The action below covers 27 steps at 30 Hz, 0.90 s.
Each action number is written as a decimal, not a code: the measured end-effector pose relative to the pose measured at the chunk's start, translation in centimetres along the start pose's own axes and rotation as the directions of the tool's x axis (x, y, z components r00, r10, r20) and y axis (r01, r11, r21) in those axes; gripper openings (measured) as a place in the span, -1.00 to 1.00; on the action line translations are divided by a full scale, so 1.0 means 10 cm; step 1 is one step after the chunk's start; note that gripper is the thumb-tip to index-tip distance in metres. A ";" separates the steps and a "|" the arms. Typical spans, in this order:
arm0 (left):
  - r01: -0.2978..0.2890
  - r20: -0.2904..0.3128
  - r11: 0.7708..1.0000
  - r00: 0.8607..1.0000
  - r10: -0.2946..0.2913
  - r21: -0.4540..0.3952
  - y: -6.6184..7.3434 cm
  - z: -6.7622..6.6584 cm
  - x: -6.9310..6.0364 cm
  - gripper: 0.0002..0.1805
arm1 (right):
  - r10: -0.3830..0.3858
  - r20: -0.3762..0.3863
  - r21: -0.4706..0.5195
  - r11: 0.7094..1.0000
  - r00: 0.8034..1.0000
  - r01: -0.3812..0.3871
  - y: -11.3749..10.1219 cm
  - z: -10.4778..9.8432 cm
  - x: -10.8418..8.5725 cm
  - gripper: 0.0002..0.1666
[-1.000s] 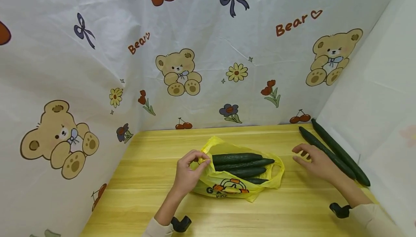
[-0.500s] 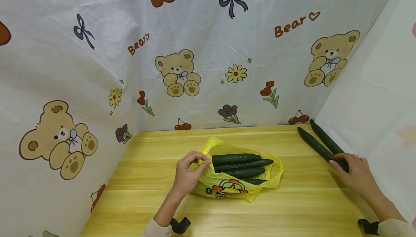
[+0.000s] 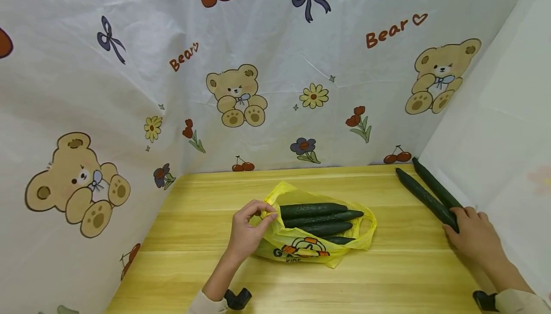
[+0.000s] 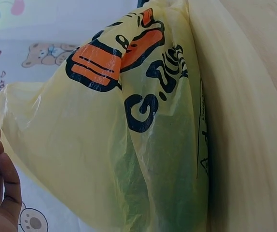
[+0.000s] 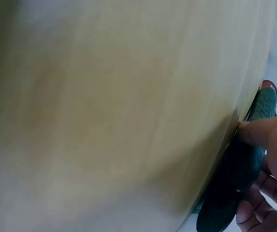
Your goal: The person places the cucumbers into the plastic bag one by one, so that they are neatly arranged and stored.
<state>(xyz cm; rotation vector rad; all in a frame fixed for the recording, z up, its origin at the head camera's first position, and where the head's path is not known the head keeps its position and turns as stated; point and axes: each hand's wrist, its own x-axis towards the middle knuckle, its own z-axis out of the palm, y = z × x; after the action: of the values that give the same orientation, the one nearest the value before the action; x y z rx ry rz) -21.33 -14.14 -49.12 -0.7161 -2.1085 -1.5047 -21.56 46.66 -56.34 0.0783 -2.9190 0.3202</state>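
Hands (image 3: 248, 230) on bag (image 3: 271, 244) and cucumber (image 3: 424, 196)

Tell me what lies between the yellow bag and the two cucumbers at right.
Only bare table lies between the bag and those two cucumbers, as the head view shows.

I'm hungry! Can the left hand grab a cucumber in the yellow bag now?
Probably not: the left hand is pinching the yellow plastic bag. If it let go, the cucumbers in the open mouth look reachable.

Four cucumbers (image 3: 313, 209) lie in a bag (image 3: 275, 244) on the table (image 3: 206, 199), two more cucumbers (image 3: 422, 195) to its right
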 end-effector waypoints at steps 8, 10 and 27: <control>0.019 0.006 1.000 1.000 -0.019 0.007 -0.01 0.00 -0.02 -0.86 | 0.033 -0.003 0.005 0.999 0.999 -0.033 0.00 0.00 -0.01 -0.28; 0.020 0.006 1.000 1.000 -0.020 0.009 -0.01 0.00 -0.02 -0.86 | 0.040 -0.010 0.020 0.999 0.999 -0.040 0.00 0.00 0.00 -0.29; 0.029 0.006 1.000 1.000 -0.029 0.011 -0.01 -0.01 -0.03 -0.86 | 0.146 0.013 0.139 0.979 0.989 -0.146 -0.02 -0.20 0.10 -0.20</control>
<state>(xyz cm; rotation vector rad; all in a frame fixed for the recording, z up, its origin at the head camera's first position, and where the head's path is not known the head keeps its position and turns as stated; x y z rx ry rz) -21.15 -14.29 -49.31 -0.6894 -2.1385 -1.5068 -22.08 46.87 -54.16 -0.1158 -2.9074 0.5485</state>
